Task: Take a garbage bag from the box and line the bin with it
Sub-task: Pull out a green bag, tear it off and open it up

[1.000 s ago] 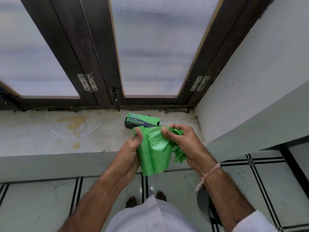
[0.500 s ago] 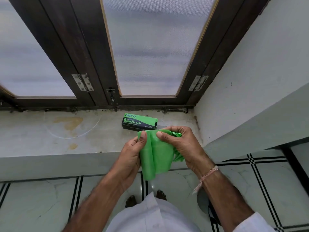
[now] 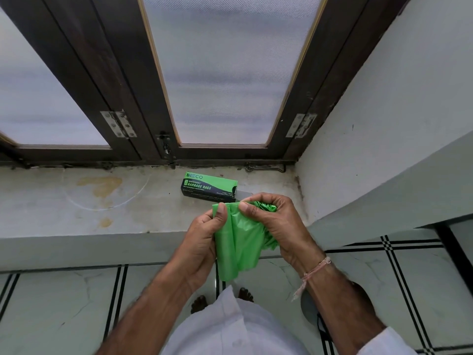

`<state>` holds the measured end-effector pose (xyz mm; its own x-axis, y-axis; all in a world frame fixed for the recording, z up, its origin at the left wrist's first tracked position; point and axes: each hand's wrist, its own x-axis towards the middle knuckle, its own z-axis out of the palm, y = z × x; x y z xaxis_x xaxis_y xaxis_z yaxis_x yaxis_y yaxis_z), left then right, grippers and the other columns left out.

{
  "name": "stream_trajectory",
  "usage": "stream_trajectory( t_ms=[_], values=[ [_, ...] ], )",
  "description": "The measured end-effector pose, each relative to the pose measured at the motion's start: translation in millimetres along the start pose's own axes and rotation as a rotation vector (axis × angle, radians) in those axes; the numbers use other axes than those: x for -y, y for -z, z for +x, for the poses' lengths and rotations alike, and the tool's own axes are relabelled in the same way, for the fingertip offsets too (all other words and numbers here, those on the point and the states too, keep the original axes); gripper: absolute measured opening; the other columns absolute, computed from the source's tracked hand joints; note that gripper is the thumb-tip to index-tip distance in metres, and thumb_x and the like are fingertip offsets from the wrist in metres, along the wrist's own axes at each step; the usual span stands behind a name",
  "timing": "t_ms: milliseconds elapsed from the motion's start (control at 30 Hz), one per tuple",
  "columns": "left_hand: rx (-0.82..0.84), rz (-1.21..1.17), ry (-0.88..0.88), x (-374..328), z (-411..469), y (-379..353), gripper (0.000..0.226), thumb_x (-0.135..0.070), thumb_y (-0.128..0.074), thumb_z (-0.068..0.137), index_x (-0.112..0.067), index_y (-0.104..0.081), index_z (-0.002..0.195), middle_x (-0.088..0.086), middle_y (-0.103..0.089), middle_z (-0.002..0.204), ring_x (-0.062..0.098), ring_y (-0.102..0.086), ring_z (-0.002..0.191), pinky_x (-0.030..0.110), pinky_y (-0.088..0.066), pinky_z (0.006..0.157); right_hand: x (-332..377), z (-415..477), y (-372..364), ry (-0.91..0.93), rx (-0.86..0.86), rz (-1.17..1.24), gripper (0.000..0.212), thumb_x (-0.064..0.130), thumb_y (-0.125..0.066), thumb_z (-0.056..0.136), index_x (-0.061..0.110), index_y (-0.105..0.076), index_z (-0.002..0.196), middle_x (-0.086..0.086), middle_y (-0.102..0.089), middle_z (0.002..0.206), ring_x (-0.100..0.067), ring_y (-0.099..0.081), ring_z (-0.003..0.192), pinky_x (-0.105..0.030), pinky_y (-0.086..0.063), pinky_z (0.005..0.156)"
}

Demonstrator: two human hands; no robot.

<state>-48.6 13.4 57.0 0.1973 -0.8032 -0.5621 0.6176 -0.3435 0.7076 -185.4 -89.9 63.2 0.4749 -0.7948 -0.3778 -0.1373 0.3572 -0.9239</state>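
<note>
At centre frame, a person's left hand (image 3: 202,242) and right hand (image 3: 279,224) pinch the top edge of a green plastic garbage bag (image 3: 238,247), which hangs down between them above the tiled floor (image 3: 64,303) across the lower frame. Just behind the hands, a green-and-black cardboard garbage-bag box (image 3: 208,187) lies on the stained stone windowsill (image 3: 102,201), right of its middle. Behind the sill, the dark wooden window frame (image 3: 107,80) fills the upper frame; a plain wall (image 3: 396,98) stands at right.
</note>
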Motion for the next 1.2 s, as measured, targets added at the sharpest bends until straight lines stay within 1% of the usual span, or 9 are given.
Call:
stream_trajectory(
  t_ms=[400, 500, 567, 733, 833, 933, 1067, 1133, 1200],
  values=[
    [-0.017, -0.055, 0.018, -2, 4, -17, 0.049, -0.042, -0.049, 0.103, -0.003, -0.067, 0.128, 0.024, -0.073, 0.122, 0.039, -0.071, 0.113, 0.051, -0.061, 0.091, -3, 10, 7, 0.017, 0.004, -0.014, 0.015, 0.015, -0.082, 0.084, 0.006, -0.079, 0.095, -0.006, -0.08, 0.095, -0.018, -0.076, 0.085, -0.032, -0.061, 0.073],
    [-0.024, -0.081, 0.03, -1, 5, -22, 0.051, -0.042, -0.05, 0.103, 0.0, -0.066, 0.126, 0.026, -0.073, 0.12, 0.039, -0.073, 0.108, 0.049, -0.062, 0.086, -7, 10, 5, 0.062, 0.032, -0.038, 0.003, 0.013, -0.079, 0.087, 0.013, -0.077, 0.088, 0.002, -0.077, 0.09, -0.015, -0.071, 0.084, -0.031, -0.059, 0.074],
    [-0.025, -0.111, 0.029, 0, 5, -26, 0.049, -0.04, -0.05, 0.104, 0.002, -0.067, 0.123, 0.024, -0.075, 0.116, 0.034, -0.075, 0.1, 0.046, -0.064, 0.081, -9, 9, 2, 0.1, 0.054, -0.033, 0.01, 0.008, -0.075, 0.09, 0.016, -0.072, 0.085, 0.006, -0.071, 0.086, -0.011, -0.066, 0.082, -0.028, -0.056, 0.074],
    [-0.063, -0.205, 0.013, 3, 7, -39, 0.038, -0.032, -0.051, 0.104, 0.0, -0.068, 0.115, 0.018, -0.076, 0.105, 0.027, -0.075, 0.09, 0.053, -0.058, 0.094, -13, 6, -8, 0.132, 0.034, 0.06, 0.02, 0.001, -0.067, 0.095, 0.017, -0.066, 0.083, 0.001, -0.063, 0.087, -0.016, -0.056, 0.082, -0.032, -0.053, 0.076],
    [-0.067, -0.256, 0.026, 5, 10, -41, 0.034, -0.032, -0.049, 0.105, -0.004, -0.068, 0.11, 0.014, -0.077, 0.097, 0.024, -0.076, 0.084, 0.045, -0.062, 0.077, -15, 4, -11, 0.091, -0.018, 0.148, 0.02, -0.001, -0.064, 0.096, 0.015, -0.063, 0.084, 0.001, -0.062, 0.084, -0.013, -0.058, 0.078, -0.031, -0.054, 0.075],
    [-0.09, -0.302, 0.031, 6, 16, -41, 0.031, -0.032, -0.052, 0.103, -0.005, -0.067, 0.104, 0.012, -0.077, 0.093, 0.022, -0.075, 0.083, 0.042, -0.062, 0.078, -16, 5, -10, 0.011, -0.025, 0.247, 0.017, 0.003, -0.063, 0.098, 0.015, -0.063, 0.086, 0.001, -0.065, 0.081, -0.016, -0.063, 0.077, -0.034, -0.057, 0.075],
    [-0.142, -0.32, 0.04, 4, 22, -39, 0.029, -0.037, -0.054, 0.101, -0.011, -0.063, 0.092, 0.007, -0.071, 0.083, 0.021, -0.07, 0.078, 0.044, -0.06, 0.08, -15, 6, -6, -0.046, -0.06, 0.304, 0.012, 0.009, -0.061, 0.099, 0.013, -0.061, 0.088, 0.005, -0.067, 0.069, -0.011, -0.064, 0.065, -0.028, -0.058, 0.064],
    [-0.147, -0.281, 0.02, 5, 23, -40, 0.033, -0.038, -0.053, 0.102, -0.009, -0.065, 0.091, 0.007, -0.073, 0.082, 0.02, -0.073, 0.075, 0.041, -0.062, 0.071, -15, 5, -2, -0.042, -0.056, 0.272, 0.009, 0.014, -0.061, 0.1, 0.01, -0.062, 0.092, 0.002, -0.071, 0.072, -0.013, -0.068, 0.069, -0.029, -0.059, 0.065],
    [-0.157, -0.237, -0.024, 4, 24, -39, 0.037, -0.037, -0.056, 0.099, -0.002, -0.067, 0.099, 0.012, -0.075, 0.088, 0.022, -0.075, 0.079, 0.041, -0.064, 0.073, -14, 5, 2, -0.028, -0.019, 0.208, 0.02, 0.025, -0.066, 0.097, 0.005, -0.065, 0.097, -0.005, -0.077, 0.085, -0.018, -0.073, 0.078, -0.034, -0.062, 0.072]
  ],
)
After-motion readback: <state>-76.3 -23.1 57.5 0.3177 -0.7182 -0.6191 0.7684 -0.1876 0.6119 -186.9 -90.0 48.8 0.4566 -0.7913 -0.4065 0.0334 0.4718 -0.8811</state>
